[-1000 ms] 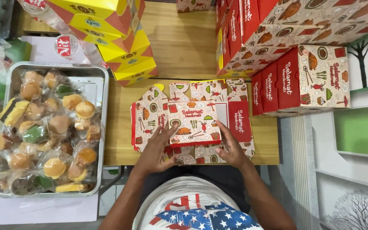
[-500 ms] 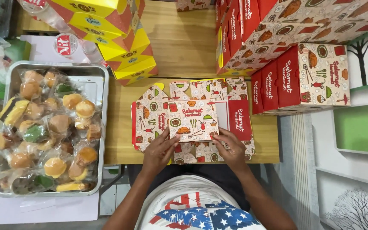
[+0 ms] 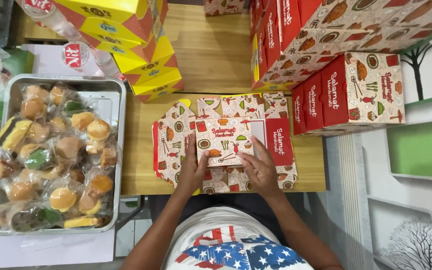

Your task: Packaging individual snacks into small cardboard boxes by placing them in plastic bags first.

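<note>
both hands, the left hand point(image 3: 192, 172) and the right hand point(image 3: 261, 170), lie open and flat on a flat, unfolded red and cream cardboard box point(image 3: 223, 142) on the wooden counter point(image 3: 141, 145), beside a metal tray point(image 3: 118, 100) of wrapped cakes.

A flat unfolded printed red-and-cream cardboard box blank point(image 3: 226, 142) lies on the wooden surface point(image 3: 141, 145), both hands on it: left hand point(image 3: 192, 170), right hand point(image 3: 260, 167). Left of it sits a metal tray point(image 3: 118, 100) holding wrapped pastries point(image 3: 51, 150). Behind stand stacked yellow cartons point(image 3: 141, 55); to the right, folded red boxes point(image 3: 351, 90).
</note>
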